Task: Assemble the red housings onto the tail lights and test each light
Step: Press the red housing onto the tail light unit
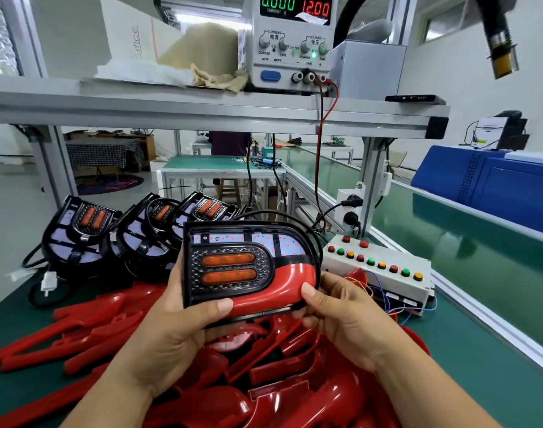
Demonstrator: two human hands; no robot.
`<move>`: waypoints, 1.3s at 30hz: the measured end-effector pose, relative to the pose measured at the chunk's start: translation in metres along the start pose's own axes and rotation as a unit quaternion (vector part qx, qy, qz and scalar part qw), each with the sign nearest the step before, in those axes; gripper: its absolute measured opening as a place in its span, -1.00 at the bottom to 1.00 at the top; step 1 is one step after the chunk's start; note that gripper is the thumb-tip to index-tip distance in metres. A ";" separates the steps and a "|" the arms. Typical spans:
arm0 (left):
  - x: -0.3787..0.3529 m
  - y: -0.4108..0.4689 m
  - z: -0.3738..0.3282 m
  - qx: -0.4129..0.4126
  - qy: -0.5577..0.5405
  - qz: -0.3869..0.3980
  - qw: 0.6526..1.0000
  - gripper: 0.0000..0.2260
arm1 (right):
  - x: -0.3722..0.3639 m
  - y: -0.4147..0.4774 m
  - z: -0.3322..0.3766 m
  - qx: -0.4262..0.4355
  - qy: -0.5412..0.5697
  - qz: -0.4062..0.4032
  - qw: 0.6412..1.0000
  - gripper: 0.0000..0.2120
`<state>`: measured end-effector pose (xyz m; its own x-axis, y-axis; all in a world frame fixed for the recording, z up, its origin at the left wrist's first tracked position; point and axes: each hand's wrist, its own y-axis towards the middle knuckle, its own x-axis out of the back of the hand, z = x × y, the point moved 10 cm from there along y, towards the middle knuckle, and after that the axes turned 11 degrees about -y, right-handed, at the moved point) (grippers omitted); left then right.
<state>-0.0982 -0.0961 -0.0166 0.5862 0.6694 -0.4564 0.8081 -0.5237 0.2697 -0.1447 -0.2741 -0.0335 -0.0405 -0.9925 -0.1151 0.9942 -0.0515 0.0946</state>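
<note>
Holding a tail light [233, 264] at the centre of the frame, both hands keep it clear of the tabletop [495, 381], face toward the camera.

Position: the light's long axis runs left to right. Its squared end is at the left and its rounded end at the right.

Red housing [282, 288]: lies along the lower edge of the light and curls up round the rounded right end. Whether it is fully seated cannot be confirmed. A dark seam shows along the bottom edge.

Left hand [177, 310]: fingers curled behind the squared end, thumb laid across the lower front corner, gripping the light.

Right hand [341, 319]: fingers curled behind the rounded end, thumb pressed on the housing's curve, pinching it against the light. This hand is the nearer to the unseated-looking portion.

Surroundings: loose red housings [264, 381] are heaped directly beneath the hands. Other tail lights [78, 236] without housings stand at the middle left. A switch box [378, 267] with coloured buttons sits just right of the light, on the right hand's side. The power supply [291, 41] at the top reads zero current.

Assessment: fitting appears to be in its closing stage, and testing is not begun. Any final press would likely run along the bottom edge, from right toward left.
</note>
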 end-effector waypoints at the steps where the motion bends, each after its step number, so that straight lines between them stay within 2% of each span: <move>1: 0.000 0.000 -0.002 -0.014 0.005 -0.010 1.000 -0.30 | 0.000 0.000 0.000 0.001 -0.002 -0.002 1.000 -0.70; 3: -0.002 -0.002 -0.002 -0.030 0.023 -0.019 0.999 -0.34 | 0.002 0.001 0.000 0.005 -0.004 -0.012 1.000 -0.68; 7: 0.000 -0.002 -0.004 -0.059 0.066 -0.040 0.995 -0.19 | 0.006 0.002 0.000 0.011 -0.020 -0.032 0.999 -0.64; 12: 0.005 0.000 -0.001 -0.076 0.069 -0.052 0.993 -0.25 | 0.006 0.003 -0.003 0.009 -0.009 -0.031 0.999 -0.62; 17: 0.004 0.000 0.002 -0.063 0.053 -0.050 0.995 -0.37 | 0.012 0.003 0.004 0.042 -0.069 -0.055 0.995 -0.52; 21: 0.007 0.000 0.003 -0.073 0.033 -0.078 0.994 -0.46 | 0.012 0.001 0.003 0.045 -0.111 -0.070 0.990 -0.49; 24: 0.010 0.001 0.004 -0.077 0.023 -0.089 0.993 -0.46 | 0.012 0.001 0.002 0.040 -0.120 -0.076 0.989 -0.49; 34: -0.001 -0.001 0.004 -0.079 0.104 -0.018 0.991 -0.22 | 0.008 0.000 -0.011 -0.039 -0.029 -0.059 0.997 -0.52; 39: -0.006 -0.001 0.003 -0.086 0.116 0.005 0.989 -0.19 | 0.004 0.001 -0.011 -0.047 0.084 -0.039 0.995 -0.47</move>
<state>-0.1026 -0.1009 -0.0171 0.5750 0.7785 -0.2517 0.7888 -0.4459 0.4230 -0.1429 -0.2766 -0.0446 -0.1091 -0.9531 -0.2824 0.9939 -0.1098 -0.0134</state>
